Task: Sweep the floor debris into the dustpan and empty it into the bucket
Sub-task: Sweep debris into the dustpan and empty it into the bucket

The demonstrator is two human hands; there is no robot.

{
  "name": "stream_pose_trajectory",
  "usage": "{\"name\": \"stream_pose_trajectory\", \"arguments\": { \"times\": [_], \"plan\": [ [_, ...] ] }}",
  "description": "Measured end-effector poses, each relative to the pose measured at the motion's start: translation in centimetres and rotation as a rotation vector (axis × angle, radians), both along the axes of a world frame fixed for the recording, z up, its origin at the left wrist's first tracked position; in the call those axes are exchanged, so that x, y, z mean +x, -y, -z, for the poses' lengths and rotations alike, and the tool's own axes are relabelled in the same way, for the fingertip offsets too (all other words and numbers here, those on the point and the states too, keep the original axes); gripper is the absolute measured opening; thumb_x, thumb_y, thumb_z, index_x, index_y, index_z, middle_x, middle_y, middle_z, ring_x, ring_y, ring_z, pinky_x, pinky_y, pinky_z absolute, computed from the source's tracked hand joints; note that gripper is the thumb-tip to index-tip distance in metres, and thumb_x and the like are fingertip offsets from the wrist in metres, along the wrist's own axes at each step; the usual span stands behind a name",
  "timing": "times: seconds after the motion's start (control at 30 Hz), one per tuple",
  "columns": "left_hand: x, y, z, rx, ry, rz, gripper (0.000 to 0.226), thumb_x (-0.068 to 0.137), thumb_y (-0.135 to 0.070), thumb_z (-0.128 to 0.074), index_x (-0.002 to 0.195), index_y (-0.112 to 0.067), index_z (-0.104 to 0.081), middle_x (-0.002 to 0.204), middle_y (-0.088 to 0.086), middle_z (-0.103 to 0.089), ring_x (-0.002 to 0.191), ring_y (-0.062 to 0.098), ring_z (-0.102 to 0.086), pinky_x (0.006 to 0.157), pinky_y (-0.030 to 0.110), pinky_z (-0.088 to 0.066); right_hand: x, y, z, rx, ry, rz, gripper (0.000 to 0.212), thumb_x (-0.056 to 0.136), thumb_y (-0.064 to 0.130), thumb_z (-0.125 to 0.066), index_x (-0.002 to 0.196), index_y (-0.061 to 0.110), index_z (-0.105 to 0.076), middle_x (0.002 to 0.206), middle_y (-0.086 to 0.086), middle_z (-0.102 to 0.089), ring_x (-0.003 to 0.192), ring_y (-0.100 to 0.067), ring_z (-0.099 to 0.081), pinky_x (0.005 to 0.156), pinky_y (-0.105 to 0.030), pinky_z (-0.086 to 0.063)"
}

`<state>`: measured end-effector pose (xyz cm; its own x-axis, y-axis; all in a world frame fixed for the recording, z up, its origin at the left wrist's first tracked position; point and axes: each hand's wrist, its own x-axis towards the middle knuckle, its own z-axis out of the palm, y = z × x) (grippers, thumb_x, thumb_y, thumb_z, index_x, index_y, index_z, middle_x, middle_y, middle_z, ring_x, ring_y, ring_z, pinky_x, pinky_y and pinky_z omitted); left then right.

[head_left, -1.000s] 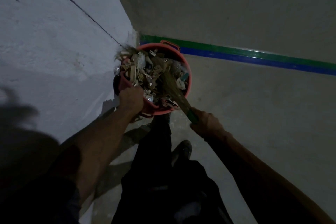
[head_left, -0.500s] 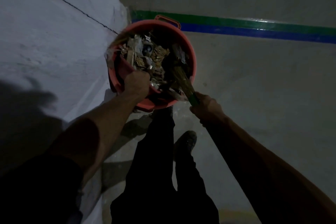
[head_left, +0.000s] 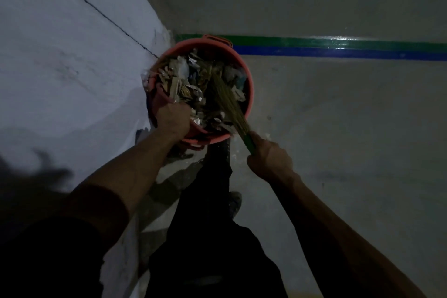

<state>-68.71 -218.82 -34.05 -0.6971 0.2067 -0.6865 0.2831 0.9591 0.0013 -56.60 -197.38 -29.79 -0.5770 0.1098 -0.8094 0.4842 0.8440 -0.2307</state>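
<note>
A red bucket [head_left: 250,91] stands on the floor in the corner, heaped with paper and wrapper debris [head_left: 191,84]. My left hand [head_left: 173,120] grips a red dustpan [head_left: 158,98] at the bucket's near-left rim; the pan is tipped into the bucket and mostly hidden by debris. My right hand [head_left: 269,159] grips the green handle of a broom [head_left: 227,101]. Its straw bristles lie across the debris inside the bucket.
A pale wall [head_left: 72,68] runs along the left and meets a back wall with a green and blue stripe [head_left: 338,47] at floor level. My dark-trousered leg and shoe [head_left: 233,203] stand just behind the bucket. Bare grey floor [head_left: 350,140] spreads to the right.
The broom bristles have pushed farther across the debris in the bucket. My left hand keeps its hold at the near-left rim. The view has shifted slightly.
</note>
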Motion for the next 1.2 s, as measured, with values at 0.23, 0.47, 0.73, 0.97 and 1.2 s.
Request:
{"name": "stream_pose_trajectory", "arguments": {
  "times": [0.23, 0.47, 0.73, 0.97, 1.2],
  "plan": [
    [4.2, 0.5, -5.7, -0.009, -0.111, -0.007, 0.024, 0.096, -0.014, -0.045, 0.112, -0.004, -0.061, 0.113, 0.017, -0.063, 0.102, 0.036, -0.062, 0.074, 0.039, -0.047, 6.2, 0.0, -6.6, 0.169, -0.107, -0.107, 0.077, 0.087, 0.017, -0.048, 0.153, 0.041, -0.016, 0.098, -0.009, -0.043, 0.078, -0.032, -0.055, 0.063, -0.035, -0.044],
    [10.1, 2.3, -8.8, 0.085, -0.165, -0.114, 0.023, 0.096, -0.011, -0.046, 0.103, -0.001, -0.065, 0.109, 0.017, -0.066, 0.1, 0.035, -0.062, 0.085, 0.044, -0.052, 13.7, 0.8, -10.2, 0.255, -0.275, -0.092, 0.077, 0.087, 0.014, -0.049, 0.152, 0.04, -0.016, 0.094, -0.005, -0.032, 0.073, -0.03, -0.049, 0.058, -0.035, -0.04],
    [14.6, 3.5, -11.5, 0.127, -0.21, -0.363, 0.046, 0.093, -0.019, -0.05, 0.131, 0.008, -0.05, 0.127, 0.023, -0.057, 0.116, 0.039, -0.054, 0.092, 0.042, -0.043, 20.9, 1.7, -12.5, 0.194, -0.359, 0.056, 0.077, 0.082, 0.016, -0.052, 0.149, 0.042, -0.025, 0.093, -0.004, -0.041, 0.07, -0.029, -0.051, 0.061, -0.037, -0.05],
    [15.0, 4.5, -11.3, 0.055, -0.182, -0.136, 0.03, 0.095, -0.022, -0.052, 0.112, 0.0, -0.062, 0.109, 0.019, -0.065, 0.097, 0.035, -0.063, 0.076, 0.038, -0.048, 20.9, 1.6, -11.5, -0.315, -0.281, 0.655, 0.076, 0.079, 0.008, -0.059, 0.145, 0.042, -0.04, 0.11, -0.007, -0.06, 0.06, -0.025, -0.065, 0.045, -0.03, -0.053],
    [10.9, 3.5, -7.0, 0.1, -0.212, -0.04, 0.021, 0.093, -0.007, -0.046, 0.093, 0.005, -0.064, 0.098, 0.02, -0.065, 0.091, 0.037, -0.062, 0.082, 0.044, -0.046, 15.8, 1.0, -8.1, -0.412, -0.262, 0.752, 0.072, 0.088, 0.015, -0.068, 0.15, 0.034, -0.035, 0.093, -0.011, -0.063, 0.049, -0.025, -0.062, 0.043, -0.034, -0.053]
  ]
}}
